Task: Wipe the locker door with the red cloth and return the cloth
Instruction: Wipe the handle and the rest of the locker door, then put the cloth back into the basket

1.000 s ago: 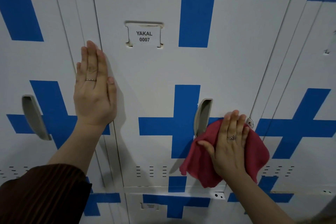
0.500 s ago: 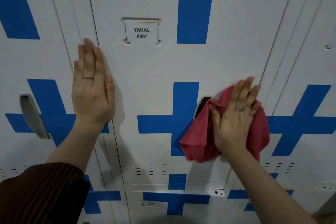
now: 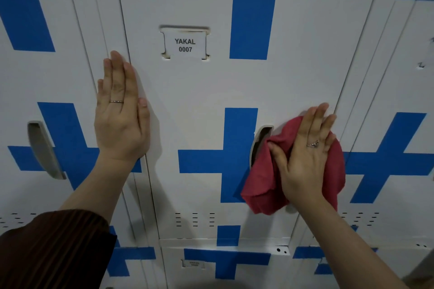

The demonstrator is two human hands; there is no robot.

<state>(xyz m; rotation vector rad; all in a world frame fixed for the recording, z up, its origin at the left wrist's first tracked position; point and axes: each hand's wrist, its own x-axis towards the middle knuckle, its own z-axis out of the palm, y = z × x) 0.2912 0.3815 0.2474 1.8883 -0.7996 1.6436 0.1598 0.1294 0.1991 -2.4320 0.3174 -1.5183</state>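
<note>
Red cloth point(image 3: 263, 180) lies bunched under my right hand point(image 3: 305, 157), fingers point(image 3: 313, 119) straight, pressed to the locker door point(image 3: 199, 129) beside the handle slot point(image 3: 259, 141); spreading it flatter should wipe better, with my left hand point(image 3: 119, 124) braced flat, holding nothing

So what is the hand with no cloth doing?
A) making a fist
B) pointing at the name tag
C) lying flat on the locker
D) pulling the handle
C: the left hand lies flat, fingers straight, at the left edge of the locker door, while the right hand presses the red cloth against the door.
</note>
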